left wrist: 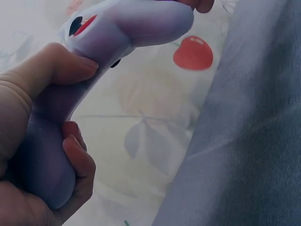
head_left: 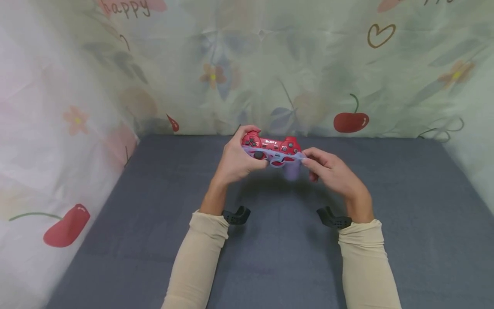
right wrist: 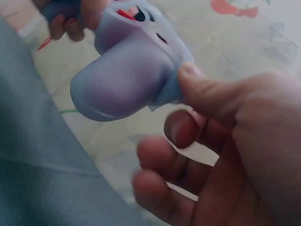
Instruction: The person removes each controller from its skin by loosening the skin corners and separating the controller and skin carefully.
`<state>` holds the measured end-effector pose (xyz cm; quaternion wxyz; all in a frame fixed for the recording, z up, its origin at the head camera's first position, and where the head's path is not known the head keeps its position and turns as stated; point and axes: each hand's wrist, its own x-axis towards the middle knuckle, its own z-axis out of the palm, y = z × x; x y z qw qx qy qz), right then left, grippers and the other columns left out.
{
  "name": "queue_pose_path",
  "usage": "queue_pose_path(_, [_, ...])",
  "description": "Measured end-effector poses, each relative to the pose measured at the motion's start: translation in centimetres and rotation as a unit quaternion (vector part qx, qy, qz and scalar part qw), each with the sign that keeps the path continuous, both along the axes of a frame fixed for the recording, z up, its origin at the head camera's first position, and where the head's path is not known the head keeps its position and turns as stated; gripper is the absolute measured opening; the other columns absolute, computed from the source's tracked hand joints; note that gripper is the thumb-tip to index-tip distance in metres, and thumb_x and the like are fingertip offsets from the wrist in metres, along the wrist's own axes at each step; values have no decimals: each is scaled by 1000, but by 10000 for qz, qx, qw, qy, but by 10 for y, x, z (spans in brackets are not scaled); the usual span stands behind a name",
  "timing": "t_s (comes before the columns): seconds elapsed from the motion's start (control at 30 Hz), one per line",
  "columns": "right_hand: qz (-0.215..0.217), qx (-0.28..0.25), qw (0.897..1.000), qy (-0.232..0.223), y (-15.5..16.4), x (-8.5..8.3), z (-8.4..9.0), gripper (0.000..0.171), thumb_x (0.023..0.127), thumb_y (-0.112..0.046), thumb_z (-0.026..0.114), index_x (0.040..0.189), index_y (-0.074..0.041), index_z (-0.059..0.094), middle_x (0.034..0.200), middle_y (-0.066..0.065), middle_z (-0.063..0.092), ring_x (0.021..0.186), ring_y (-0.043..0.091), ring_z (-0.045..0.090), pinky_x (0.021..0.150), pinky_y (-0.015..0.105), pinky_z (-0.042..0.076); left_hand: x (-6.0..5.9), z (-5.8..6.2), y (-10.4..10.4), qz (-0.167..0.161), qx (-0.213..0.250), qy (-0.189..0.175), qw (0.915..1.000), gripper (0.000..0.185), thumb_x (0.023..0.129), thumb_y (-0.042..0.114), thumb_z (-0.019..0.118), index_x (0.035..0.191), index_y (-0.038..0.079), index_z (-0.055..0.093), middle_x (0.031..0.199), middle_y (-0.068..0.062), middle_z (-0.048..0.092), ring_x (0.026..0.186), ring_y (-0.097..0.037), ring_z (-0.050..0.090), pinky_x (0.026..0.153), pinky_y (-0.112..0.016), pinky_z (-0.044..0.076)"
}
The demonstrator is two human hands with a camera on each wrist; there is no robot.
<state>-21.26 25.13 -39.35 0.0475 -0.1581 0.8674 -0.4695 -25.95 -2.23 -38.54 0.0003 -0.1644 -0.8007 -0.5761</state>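
Got my left hand wrapped round the red Sony gamepad, steadying it above the grey tabletop, so my right hand can pinch the lilac silicone skin, half on.

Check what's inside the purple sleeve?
A red controller, partly inside the purple sleeve; its top face shows. Left hand grips one end, right hand pinches the sleeve. The covered grips are hidden.

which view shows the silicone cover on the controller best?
Right wrist: the lavender silicone cover fills the frame, its edge pinched by the right hand. Left wrist shows one covered handle gripped by the left hand. Head shows it small, half on the red Sony controller.
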Motion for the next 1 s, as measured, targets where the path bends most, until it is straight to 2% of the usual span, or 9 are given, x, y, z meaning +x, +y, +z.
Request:
queue_pose_path(0.1, [172,-333,9992,108,0,0,0,20,106,-24,55,120,-10,59,94,8,56,80,21,61,75,30,56,1,1,-2,-69,233,-116,9996,72,75,9,86,134,31,52,116,-1,62,95,-23,63,74,-33,59])
queue_pose_path(0.2, [244,-746,9962,378,-4,0,0,20,105,-19,56,121,-7,58,115,2,53,90,19,61,78,26,58,1,2,-5,-194,550,-233,9980,73,76,6,85,137,25,50,120,-4,60,99,-24,63,76,-33,60])
queue_pose_path(0.27, [178,-920,9936,630,-9,0,0,21,102,-15,62,120,-6,57,122,0,50,96,16,61,82,21,57,2,3,-7,-278,702,-275,9968,74,77,4,84,139,22,48,122,-6,59,101,-25,63,77,-33,61])
queue_pose_path(0.43, [-88,-1287,9860,1058,-16,0,-2,42,90,-4,76,123,-3,51,122,0,53,99,11,63,88,15,55,1,5,-7,-361,788,-256,9959,74,77,8,85,138,24,47,124,-6,58,104,-26,63,79,-35,61])
queue_pose_path(0.57, [-76,-1580,9824,989,-21,-1,-4,64,84,1,80,135,-6,41,129,0,49,106,17,64,87,17,57,3,7,-4,-315,945,-156,9949,73,78,9,85,139,23,47,124,-6,58,105,-25,63,79,-34,62])
queue_pose_path(0.7, [-5,-1763,9799,937,-28,-2,-5,73,83,1,81,141,-13,38,130,1,50,94,22,68,75,26,62,5,9,-4,-231,1109,-44,9936,72,79,7,84,138,23,47,123,-7,58,105,-23,62,78,-32,62])
queue_pose_path(0.8, [1,-1936,9770,895,-30,-2,-3,77,85,3,78,145,-17,36,129,6,53,87,19,71,70,30,63,5,10,-5,-202,1082,-48,9939,71,80,8,84,138,24,47,124,-6,57,107,-24,61,79,-32,62])
queue_pose_path(0.9, [-81,-1830,9797,816,-30,-2,-2,80,88,-1,76,151,-21,32,130,12,53,91,19,71,72,29,62,4,9,-3,-139,910,-58,9957,73,79,11,86,139,26,46,123,-5,58,105,-23,61,79,-33,61])
queue_pose_path(1.0, [-156,-1486,9852,845,-32,-3,-3,85,90,-6,76,156,-24,26,137,15,51,104,22,67,81,22,60,4,8,1,-52,640,17,9979,77,78,13,88,140,28,45,123,-1,58,105,-21,61,80,-34,61])
